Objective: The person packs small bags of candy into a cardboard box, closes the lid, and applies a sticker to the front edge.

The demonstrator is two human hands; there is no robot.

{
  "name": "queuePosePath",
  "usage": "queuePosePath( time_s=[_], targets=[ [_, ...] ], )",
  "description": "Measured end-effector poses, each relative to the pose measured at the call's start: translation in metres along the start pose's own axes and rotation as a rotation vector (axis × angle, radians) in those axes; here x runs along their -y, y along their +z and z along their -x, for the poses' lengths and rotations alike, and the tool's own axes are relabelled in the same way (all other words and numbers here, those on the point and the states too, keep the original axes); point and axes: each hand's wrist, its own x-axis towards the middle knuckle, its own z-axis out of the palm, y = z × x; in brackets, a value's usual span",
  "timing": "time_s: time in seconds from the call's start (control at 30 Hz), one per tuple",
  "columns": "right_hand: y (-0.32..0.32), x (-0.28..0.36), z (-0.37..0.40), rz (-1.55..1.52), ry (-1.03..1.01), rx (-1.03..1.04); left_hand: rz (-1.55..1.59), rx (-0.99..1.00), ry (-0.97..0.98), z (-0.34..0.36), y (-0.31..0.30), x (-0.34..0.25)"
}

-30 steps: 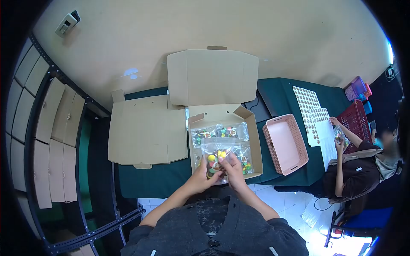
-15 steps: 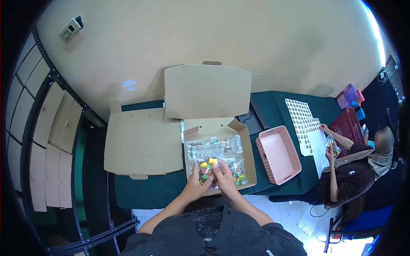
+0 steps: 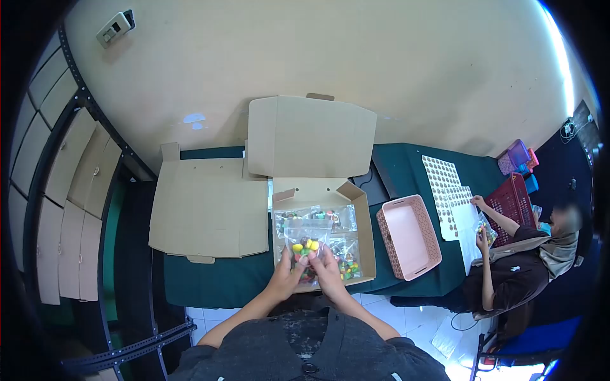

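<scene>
A clear zip bag of colourful candies [image 3: 306, 235] is held upright between both hands over the open cardboard box [image 3: 370, 254]. My left hand [image 3: 283, 277] grips its lower left side, while my right hand [image 3: 328, 274] grips the lower right. The thumbs meet across the front and cover the lower part of the bag. Inside the box, behind the held bag, lie more candy bags: one toward the back right [image 3: 341, 218], one at front right [image 3: 349, 263] and one at back left [image 3: 287, 218]. The box's lid [image 3: 311, 136] stands raised against the wall.
Closed flat-topped cardboard [image 3: 210, 209] lies to the left. A pink basket [image 3: 412, 238] stands right of the box, with sticker sheets [image 3: 443, 190] beyond. Farther right, a seated person [image 3: 515, 270] holds a candy bag near a dark red basket [image 3: 510, 206]. Shelved boxes [image 3: 70, 247] line the left.
My fingers have shifted on the bag, with both thumbs now together on its front. The candies inside sit differently. The whole view has moved slightly.
</scene>
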Motion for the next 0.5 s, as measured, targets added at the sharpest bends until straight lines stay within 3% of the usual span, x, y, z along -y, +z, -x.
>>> queuePosePath(
  time_s=[0.03, 0.07, 0.3, 0.4, 0.47, 0.5],
  targets=[
    [0.002, -0.004, 0.001, 0.022, -0.127, 0.104, -0.003, 0.0, -0.006, 0.001, -0.001, 0.0],
    [0.003, -0.005, 0.002, 0.017, -0.123, 0.104, -0.021, -0.017, 0.002, 0.001, -0.002, -0.002],
    [0.008, -0.001, 0.013, 0.016, -0.057, 0.05, -0.05, -0.068, 0.007, 0.003, -0.003, 0.001],
    [0.006, -0.007, 0.012, -0.15, 0.06, -0.099, 0.022, -0.056, -0.006, 0.005, -0.004, 0.0],
    [0.008, 0.0, 0.008, -0.023, -0.097, 0.054, 0.093, -0.03, -0.044, 0.006, -0.004, -0.005],
    [0.007, 0.001, 0.007, -0.024, -0.095, 0.052, -0.033, 0.011, 0.016, 0.007, -0.002, -0.012]
  ],
)
